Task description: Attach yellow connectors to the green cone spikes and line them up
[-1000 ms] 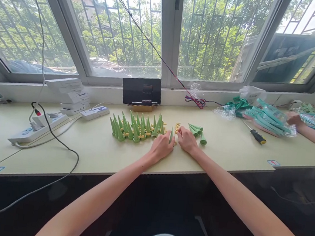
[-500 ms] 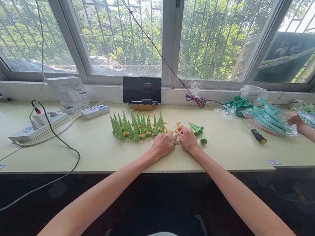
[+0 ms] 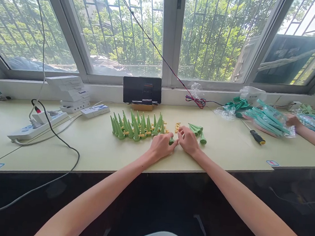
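Observation:
My left hand is closed around a green cone, whose round base shows between thumb and fingers. Close beside it, my right hand has its fingers bent together; whatever they hold, if anything, is hidden. Small yellow pegs lie in a little group just behind my right fingertips. To the left, several green cones stand upright in rows, with yellow pegs at their bases. A few loose green cones lie on their sides beyond my right hand.
A black tablet leans by the window. Power strips and a dark cable occupy the left side. On the right lie a screwdriver and bagged green strips, near another person's hand. The table's front edge runs beneath my forearms.
The cone in my left hand has turned so its base shows more clearly. My fingertips have drawn slightly apart. The standing cones look the same.

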Action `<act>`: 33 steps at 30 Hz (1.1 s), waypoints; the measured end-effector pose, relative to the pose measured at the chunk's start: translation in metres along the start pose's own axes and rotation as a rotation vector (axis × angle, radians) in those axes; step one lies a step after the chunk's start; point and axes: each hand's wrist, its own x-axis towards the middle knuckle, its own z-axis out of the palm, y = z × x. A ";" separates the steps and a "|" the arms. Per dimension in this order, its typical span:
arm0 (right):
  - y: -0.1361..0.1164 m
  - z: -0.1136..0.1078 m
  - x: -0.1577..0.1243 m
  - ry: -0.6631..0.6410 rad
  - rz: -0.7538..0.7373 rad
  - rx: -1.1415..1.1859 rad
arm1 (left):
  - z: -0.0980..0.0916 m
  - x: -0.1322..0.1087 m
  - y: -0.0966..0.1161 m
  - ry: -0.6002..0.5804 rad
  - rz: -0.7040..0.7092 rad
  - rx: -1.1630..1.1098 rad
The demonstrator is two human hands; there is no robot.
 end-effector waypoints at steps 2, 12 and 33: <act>0.000 -0.001 -0.003 0.031 -0.025 0.040 | 0.000 0.000 -0.001 0.029 -0.003 -0.037; -0.008 -0.007 -0.016 -0.005 -0.225 0.203 | 0.002 0.002 -0.007 0.239 0.040 -0.349; -0.008 -0.007 -0.014 -0.049 -0.209 0.151 | 0.001 0.002 -0.008 0.174 0.040 -0.363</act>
